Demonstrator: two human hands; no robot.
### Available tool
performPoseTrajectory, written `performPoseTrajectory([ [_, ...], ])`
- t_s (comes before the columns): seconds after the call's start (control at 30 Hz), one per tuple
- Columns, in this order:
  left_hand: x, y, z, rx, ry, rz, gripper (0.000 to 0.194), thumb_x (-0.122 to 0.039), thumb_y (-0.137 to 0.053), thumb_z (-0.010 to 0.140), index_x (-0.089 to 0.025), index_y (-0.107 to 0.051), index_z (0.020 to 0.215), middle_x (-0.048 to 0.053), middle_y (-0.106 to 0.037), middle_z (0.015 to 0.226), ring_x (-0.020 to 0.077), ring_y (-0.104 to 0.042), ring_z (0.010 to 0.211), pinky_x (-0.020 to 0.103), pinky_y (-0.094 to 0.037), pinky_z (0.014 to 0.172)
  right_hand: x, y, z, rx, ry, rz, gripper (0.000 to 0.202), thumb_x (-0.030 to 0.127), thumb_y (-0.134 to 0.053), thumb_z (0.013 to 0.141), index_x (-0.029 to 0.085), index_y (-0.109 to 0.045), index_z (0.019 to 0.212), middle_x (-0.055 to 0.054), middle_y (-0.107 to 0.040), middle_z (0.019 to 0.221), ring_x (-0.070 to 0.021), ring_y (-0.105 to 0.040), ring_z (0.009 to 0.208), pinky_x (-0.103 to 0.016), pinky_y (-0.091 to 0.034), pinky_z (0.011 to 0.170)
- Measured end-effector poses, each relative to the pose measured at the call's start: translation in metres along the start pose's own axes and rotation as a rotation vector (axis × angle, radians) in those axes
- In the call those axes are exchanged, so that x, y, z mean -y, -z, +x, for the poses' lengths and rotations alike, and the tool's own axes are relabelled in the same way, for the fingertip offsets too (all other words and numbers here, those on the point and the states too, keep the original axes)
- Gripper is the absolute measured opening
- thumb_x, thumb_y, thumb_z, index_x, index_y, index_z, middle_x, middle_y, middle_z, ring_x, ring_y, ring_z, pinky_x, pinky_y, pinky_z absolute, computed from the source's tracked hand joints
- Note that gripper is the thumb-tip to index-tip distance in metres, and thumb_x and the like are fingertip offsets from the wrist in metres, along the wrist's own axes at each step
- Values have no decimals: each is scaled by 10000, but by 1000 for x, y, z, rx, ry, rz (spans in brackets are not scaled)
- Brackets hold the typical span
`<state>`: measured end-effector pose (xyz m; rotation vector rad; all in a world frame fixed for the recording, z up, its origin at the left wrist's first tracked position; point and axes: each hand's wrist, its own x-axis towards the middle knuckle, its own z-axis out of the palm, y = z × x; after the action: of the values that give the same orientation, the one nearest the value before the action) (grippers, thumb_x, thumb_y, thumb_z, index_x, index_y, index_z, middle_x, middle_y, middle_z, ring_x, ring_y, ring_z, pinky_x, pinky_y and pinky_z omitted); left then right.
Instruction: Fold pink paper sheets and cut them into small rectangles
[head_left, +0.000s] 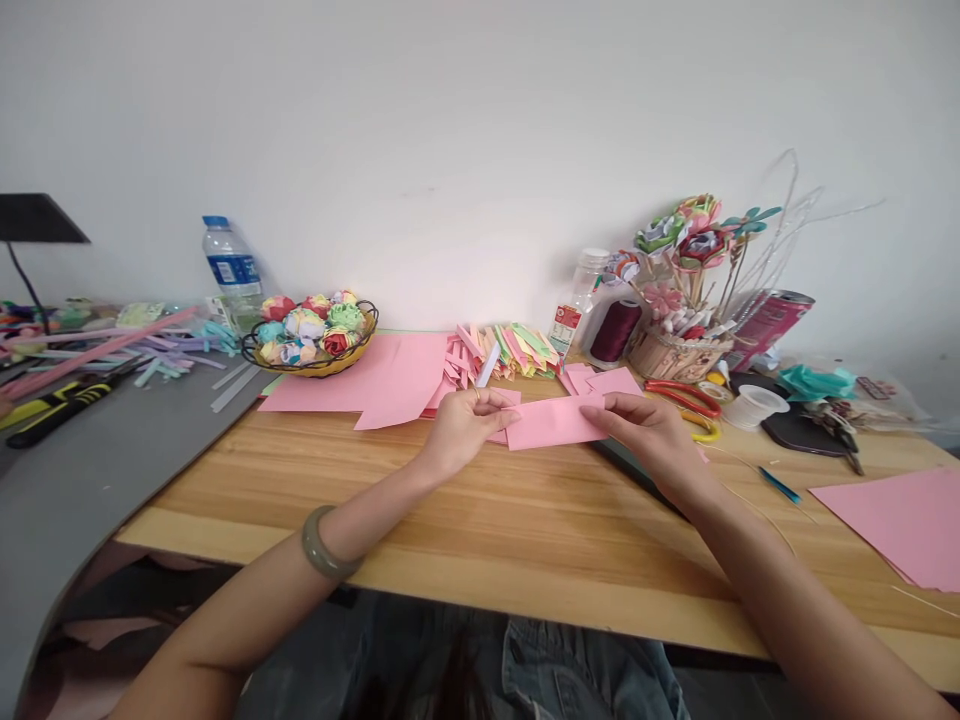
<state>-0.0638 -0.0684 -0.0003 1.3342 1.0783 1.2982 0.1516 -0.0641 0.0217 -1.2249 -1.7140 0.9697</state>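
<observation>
A pink paper strip is stretched level between my two hands above the wooden table. My left hand pinches its left end between thumb and fingers, and a narrow pale strip sticks up by those fingers. My right hand pinches the strip's upper right corner. Beneath and behind the strip lie more pink paper pieces. Part of a dark flat object shows under the right hand. Large pink sheets lie behind my left hand.
Behind are a basket of paper flowers, cut colored strips, a bottle, purple thread and a flower pot. To the right are red-handled scissors, a white spool, pliers and pink sheets.
</observation>
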Motion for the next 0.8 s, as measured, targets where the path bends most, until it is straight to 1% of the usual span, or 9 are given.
performPoseTrajectory([
  [0.27, -3, 1, -4, 21, 11, -39, 239, -294, -766, 551, -131, -667, 694, 20, -674, 649, 141, -627, 629, 240, -509, 607, 1, 3, -3, -4, -14, 23, 306, 465, -649, 692, 175, -583, 616, 29, -470, 610, -100, -388, 590, -227, -274, 530],
  [0.43, -4, 1, -6, 14, -38, -9, 208, -269, -748, 576, -133, -673, 714, 29, -689, 701, 148, -636, 671, 244, -513, 638, -1, 4, -4, -6, -5, 37, 302, 459, -652, 696, 176, -588, 613, 29, -471, 612, -99, -386, 594, -230, -275, 534],
  [0.6, -4, 2, -8, 12, -46, 11, 180, -246, -726, 599, -129, -676, 726, 36, -694, 722, 156, -643, 693, 248, -517, 651, 0, 4, -5, 0, 8, 25, 312, 466, -644, 701, 176, -579, 605, 27, -460, 601, -102, -383, 588, -236, -272, 529],
  [0.8, -4, 2, -8, 13, -64, 36, 181, -253, -725, 611, -129, -680, 734, 42, -698, 738, 166, -647, 716, 256, -519, 665, 5, 4, -7, 12, 23, 7, 353, 486, -621, 713, 182, -527, 560, 22, -426, 590, -107, -364, 579, -245, -264, 523],
])
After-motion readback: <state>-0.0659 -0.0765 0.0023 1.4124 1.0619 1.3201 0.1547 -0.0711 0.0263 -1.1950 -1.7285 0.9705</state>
